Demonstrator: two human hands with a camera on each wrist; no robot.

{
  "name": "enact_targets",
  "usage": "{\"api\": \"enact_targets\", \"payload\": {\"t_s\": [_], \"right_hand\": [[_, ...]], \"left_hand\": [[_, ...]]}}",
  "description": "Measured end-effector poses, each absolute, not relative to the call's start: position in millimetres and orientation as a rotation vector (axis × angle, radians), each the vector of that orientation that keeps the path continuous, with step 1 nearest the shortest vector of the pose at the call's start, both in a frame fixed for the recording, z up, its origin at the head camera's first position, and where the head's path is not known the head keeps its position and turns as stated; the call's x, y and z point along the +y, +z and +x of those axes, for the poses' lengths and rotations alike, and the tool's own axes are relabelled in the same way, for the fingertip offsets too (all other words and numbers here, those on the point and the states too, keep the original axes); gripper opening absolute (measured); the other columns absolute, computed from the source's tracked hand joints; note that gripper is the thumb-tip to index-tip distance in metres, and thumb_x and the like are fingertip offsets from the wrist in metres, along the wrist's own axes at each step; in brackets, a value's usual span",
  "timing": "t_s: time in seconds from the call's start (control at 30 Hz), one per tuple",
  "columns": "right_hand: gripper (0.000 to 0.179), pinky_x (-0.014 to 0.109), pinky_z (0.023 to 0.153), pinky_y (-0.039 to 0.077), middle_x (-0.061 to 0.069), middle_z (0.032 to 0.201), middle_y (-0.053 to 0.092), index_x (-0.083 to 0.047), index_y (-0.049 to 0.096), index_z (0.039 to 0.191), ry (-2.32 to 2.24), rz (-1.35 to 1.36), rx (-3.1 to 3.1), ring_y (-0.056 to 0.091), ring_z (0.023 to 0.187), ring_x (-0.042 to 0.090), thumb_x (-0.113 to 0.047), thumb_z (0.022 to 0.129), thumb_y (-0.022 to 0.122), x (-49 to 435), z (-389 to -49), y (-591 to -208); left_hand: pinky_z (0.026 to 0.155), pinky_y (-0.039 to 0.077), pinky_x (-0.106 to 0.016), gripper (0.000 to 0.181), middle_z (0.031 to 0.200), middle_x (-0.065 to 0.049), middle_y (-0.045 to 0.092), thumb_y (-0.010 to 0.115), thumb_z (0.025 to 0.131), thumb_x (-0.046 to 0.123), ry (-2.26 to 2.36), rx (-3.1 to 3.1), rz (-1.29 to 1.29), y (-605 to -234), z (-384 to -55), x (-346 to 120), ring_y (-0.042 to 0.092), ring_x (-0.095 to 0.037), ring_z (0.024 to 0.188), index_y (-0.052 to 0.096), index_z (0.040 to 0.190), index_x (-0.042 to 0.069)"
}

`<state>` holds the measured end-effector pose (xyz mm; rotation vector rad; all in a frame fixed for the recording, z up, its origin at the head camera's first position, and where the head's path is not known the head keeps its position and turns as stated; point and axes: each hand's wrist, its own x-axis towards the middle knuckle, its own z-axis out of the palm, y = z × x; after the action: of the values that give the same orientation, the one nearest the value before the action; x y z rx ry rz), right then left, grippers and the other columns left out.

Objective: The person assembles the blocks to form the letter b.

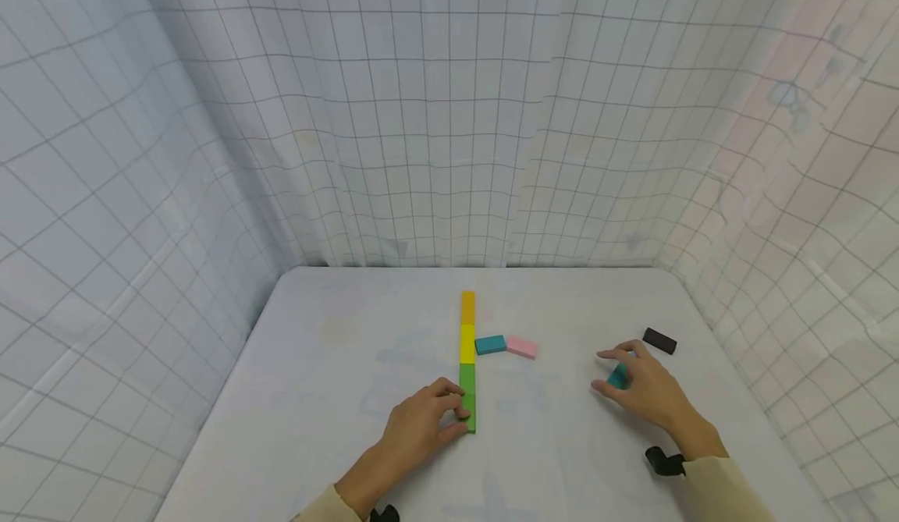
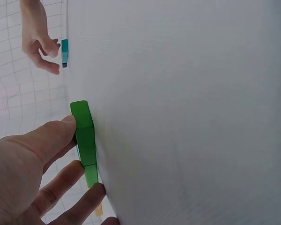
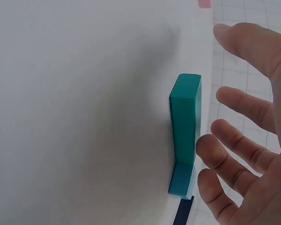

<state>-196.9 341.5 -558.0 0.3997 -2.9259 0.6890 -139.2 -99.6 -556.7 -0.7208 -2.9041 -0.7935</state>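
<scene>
My left hand [image 1: 424,419] is at the near end of a straight row of blocks, its thumb and fingers holding the nearest green block [image 2: 85,140]. Beyond that one, the row runs on through another green block [image 1: 467,378], a yellow block [image 1: 467,343] and an orange block [image 1: 467,307]. Over at the right, my right hand [image 1: 649,389] hovers with spread fingers above a teal block [image 3: 183,124], which it partly hides in the head view. A blue block [image 3: 181,179] meets the teal block's far end.
Right of the row, a blue block [image 1: 490,345] touches the yellow one, and a pink block [image 1: 522,347] adjoins it. A black block [image 1: 660,341] lies past my right hand. Gridded white curtains [image 1: 435,155] enclose the white table [image 1: 316,397] at the back and sides.
</scene>
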Motion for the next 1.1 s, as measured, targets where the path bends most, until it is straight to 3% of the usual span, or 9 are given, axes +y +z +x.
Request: {"api": "enact_targets", "payload": {"t_s": [0.37, 0.7, 1.1], "right_hand": [[0.052, 0.03, 0.074, 0.052, 0.016, 0.14, 0.067, -0.017, 0.083, 0.139, 0.648, 0.422, -2.903, 0.061, 0.093, 0.013, -0.04, 0.096, 0.099, 356, -189, -563], [0.049, 0.027, 0.078, 0.056, 0.012, 0.137, 0.069, -0.016, 0.083, 0.138, 0.695, 0.46, -2.905, 0.062, 0.097, 0.008, -0.033, 0.095, 0.101, 362, -184, -571], [0.045, 0.025, 0.077, 0.056, 0.014, 0.136, 0.07, -0.014, 0.084, 0.134, 0.702, 0.518, -2.868, 0.059, 0.092, 0.002, -0.026, 0.095, 0.1, 361, -187, -575]], "left_hand": [[0.082, 0.067, -0.033, 0.016, 0.134, 0.004, 0.079, 0.1, 0.094, 0.026, -0.808, -2.884, -0.719, -554, -139, -101, 0.082, -0.02, 0.112, 0.085, 0.1, 0.027], [0.078, 0.064, -0.029, 0.017, 0.135, 0.006, 0.079, 0.1, 0.094, 0.027, -0.839, -2.91, -0.71, -558, -138, -101, 0.082, -0.019, 0.112, 0.084, 0.098, 0.029], [0.083, 0.066, -0.031, 0.017, 0.134, 0.006, 0.079, 0.1, 0.094, 0.027, -0.854, -2.894, -0.718, -560, -140, -102, 0.082, -0.018, 0.113, 0.084, 0.099, 0.03]]}}
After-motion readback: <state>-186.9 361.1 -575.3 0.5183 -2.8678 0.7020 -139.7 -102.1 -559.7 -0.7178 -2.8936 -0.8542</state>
